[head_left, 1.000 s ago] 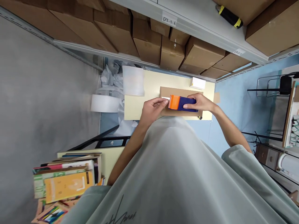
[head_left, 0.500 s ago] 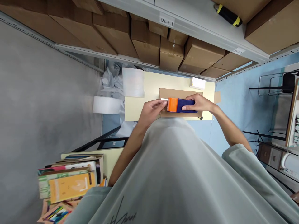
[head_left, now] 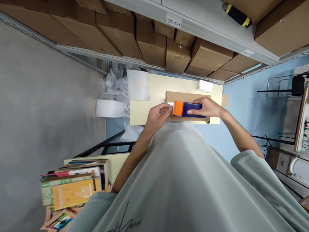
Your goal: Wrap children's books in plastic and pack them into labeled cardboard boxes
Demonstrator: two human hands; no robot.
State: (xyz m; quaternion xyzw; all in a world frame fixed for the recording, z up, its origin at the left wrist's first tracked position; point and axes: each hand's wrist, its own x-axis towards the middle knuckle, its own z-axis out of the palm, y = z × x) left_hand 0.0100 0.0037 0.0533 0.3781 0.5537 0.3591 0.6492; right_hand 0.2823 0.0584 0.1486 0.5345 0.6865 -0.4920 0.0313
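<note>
My right hand (head_left: 209,108) is closed round an orange and blue tape dispenser (head_left: 187,109), held over a flat brown cardboard box (head_left: 185,96) on a pale yellow table (head_left: 156,88). My left hand (head_left: 158,116) pinches the white end of the tape (head_left: 170,104) at the dispenser's orange mouth, at the box's left end. The near side of the box is hidden by my shirt.
A small white box (head_left: 205,86) lies on the table's far edge. A roll of bubble wrap (head_left: 110,108) and a clear sheet (head_left: 138,84) lie left of the table. Brown cartons (head_left: 152,45) fill the shelf behind. Stacked books (head_left: 72,187) sit at lower left.
My left hand has drawn in closer to the dispenser's mouth and closed on the tape end. The dispenser has barely shifted.
</note>
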